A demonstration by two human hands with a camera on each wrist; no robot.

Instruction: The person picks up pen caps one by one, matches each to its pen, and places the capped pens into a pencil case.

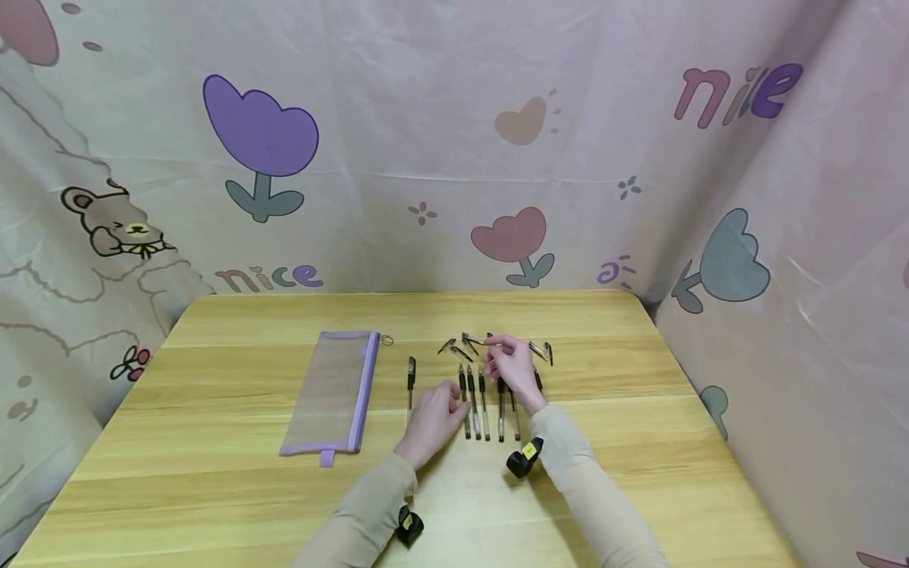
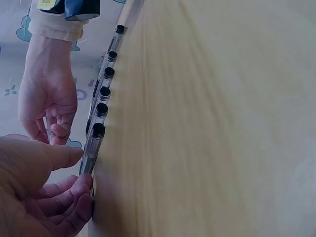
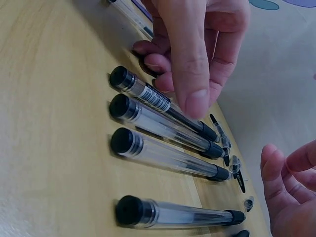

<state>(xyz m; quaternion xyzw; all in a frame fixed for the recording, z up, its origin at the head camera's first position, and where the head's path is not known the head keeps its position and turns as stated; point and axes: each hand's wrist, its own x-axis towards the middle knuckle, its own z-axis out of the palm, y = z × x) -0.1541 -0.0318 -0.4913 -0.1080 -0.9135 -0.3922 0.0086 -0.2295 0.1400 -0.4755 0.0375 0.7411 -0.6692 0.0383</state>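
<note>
Several uncapped black gel pens [image 1: 471, 402] lie side by side, their dark grips toward the back. My left hand [image 1: 433, 418] rests at the left end of this row. In the left wrist view its thumb [image 2: 66, 155] and loosely bent fingers are beside the nearest pen [image 2: 94, 143]. Over the back of the row, my right hand [image 1: 513, 367] has its fingertips beside a dark pen cap [image 1: 474, 341]; I cannot tell whether it pinches the cap. The right wrist view shows those fingers [image 3: 274, 165] bent, with no cap visible between them.
More loose caps [image 1: 538, 350] lie behind the row, some right of my right hand. A capped pen [image 1: 411, 375] lies to the left, partly behind my left hand. Farther left is a flat mesh zip pouch [image 1: 330, 390] with purple edges. A patterned curtain [image 1: 398, 142] surrounds the wooden table [image 1: 213, 379].
</note>
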